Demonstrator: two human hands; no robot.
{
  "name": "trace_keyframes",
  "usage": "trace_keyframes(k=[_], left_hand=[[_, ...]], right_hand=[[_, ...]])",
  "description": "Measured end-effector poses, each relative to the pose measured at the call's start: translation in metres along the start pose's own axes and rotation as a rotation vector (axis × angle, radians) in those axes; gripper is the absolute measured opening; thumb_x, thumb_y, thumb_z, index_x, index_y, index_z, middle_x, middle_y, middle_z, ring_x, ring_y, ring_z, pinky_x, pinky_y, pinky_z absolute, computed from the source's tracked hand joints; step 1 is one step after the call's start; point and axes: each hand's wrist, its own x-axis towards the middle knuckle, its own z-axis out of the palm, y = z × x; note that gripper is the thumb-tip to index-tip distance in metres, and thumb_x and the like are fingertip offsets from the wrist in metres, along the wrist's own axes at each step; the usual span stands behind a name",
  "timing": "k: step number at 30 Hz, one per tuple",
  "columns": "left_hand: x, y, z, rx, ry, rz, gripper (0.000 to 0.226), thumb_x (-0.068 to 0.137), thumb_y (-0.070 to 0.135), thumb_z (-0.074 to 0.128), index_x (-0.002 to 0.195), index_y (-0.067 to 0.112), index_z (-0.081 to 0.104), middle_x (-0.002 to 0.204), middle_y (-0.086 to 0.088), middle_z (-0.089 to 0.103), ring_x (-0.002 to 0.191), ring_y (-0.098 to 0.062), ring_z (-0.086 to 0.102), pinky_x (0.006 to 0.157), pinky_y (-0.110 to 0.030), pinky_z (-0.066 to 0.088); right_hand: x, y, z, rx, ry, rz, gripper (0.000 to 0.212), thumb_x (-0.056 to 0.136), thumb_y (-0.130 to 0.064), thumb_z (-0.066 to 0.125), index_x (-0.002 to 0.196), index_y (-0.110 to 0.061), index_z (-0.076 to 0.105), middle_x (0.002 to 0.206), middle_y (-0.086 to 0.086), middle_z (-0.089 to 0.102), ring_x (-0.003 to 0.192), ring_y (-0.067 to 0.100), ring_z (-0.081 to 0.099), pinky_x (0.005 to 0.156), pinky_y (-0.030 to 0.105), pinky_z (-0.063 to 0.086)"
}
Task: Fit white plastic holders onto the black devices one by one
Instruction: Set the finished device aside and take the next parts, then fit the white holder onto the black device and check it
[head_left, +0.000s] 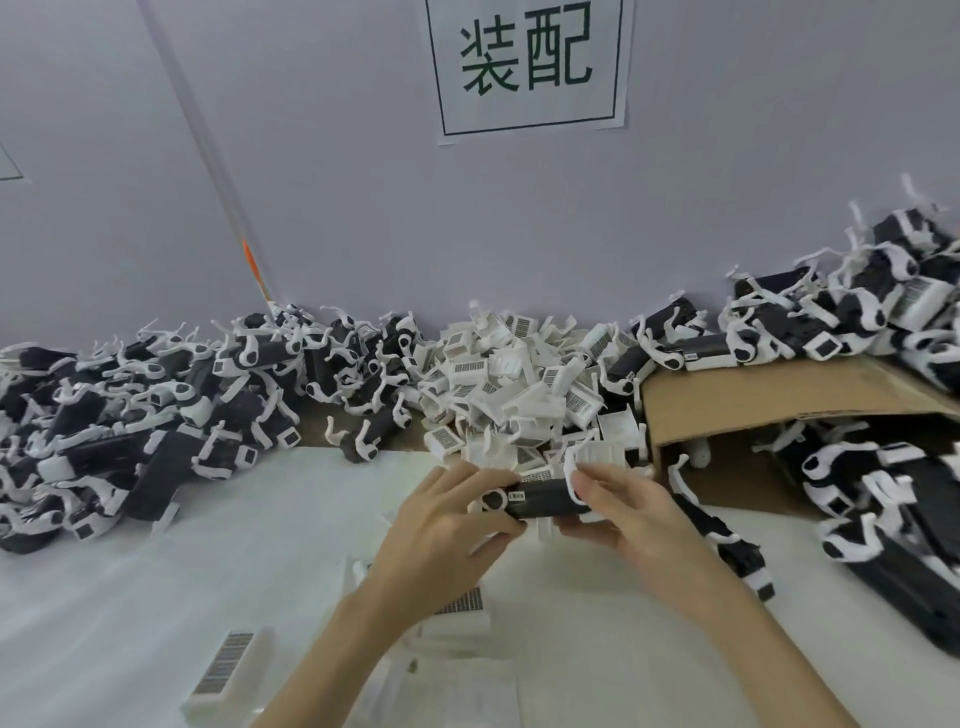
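White table (130, 597), heap of black devices with white clips (135, 415) at left, mound of white plastic holders (514, 384) centre against wall, cardboard box (779, 395) on its side at right, single barcoded holder (228, 670) near front edge

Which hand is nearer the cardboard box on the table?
The right hand. It grips the end of the black device facing the cardboard box, whose opening lies just beyond it; the left hand grips the far end.
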Motion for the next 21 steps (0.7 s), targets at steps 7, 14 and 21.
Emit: trace_keyframes(k=[7,14,21], left_hand=[[0.009,0.009,-0.010,-0.291,0.184,-0.286,0.017,0.093,0.029,0.079,0.103,0.026,0.066,0.157,0.006,0.050,0.146,-0.018,0.043,0.118,-0.032,0.039],[0.011,0.007,-0.026,-1.031,-0.057,-0.975,0.070,0.081,0.069,0.074,0.137,0.038,0.045,0.118,-0.007,0.073,0.091,-0.023,0.076,0.078,-0.033,0.062],[0.013,0.008,-0.014,-1.255,0.064,-1.151,0.071,0.085,0.039,0.081,0.142,0.006,0.056,0.096,-0.011,0.075,0.082,-0.032,0.070,0.080,-0.037,0.057]], right_hand=[[-0.004,0.001,0.008,0.006,0.197,-0.098,0.055,0.076,-0.057,0.078,0.115,-0.018,0.077,0.114,0.014,0.077,0.086,0.038,0.077,0.073,0.034,0.064],[-0.011,-0.004,0.021,0.014,0.154,-0.087,0.061,0.077,-0.062,0.070,0.121,-0.020,0.070,0.108,0.012,0.077,0.078,0.033,0.076,0.067,0.028,0.058],[-0.019,-0.006,0.031,-0.082,0.138,-0.134,0.050,0.081,-0.051,0.071,0.124,-0.027,0.066,0.108,0.013,0.072,0.080,0.035,0.077,0.069,0.035,0.060]])
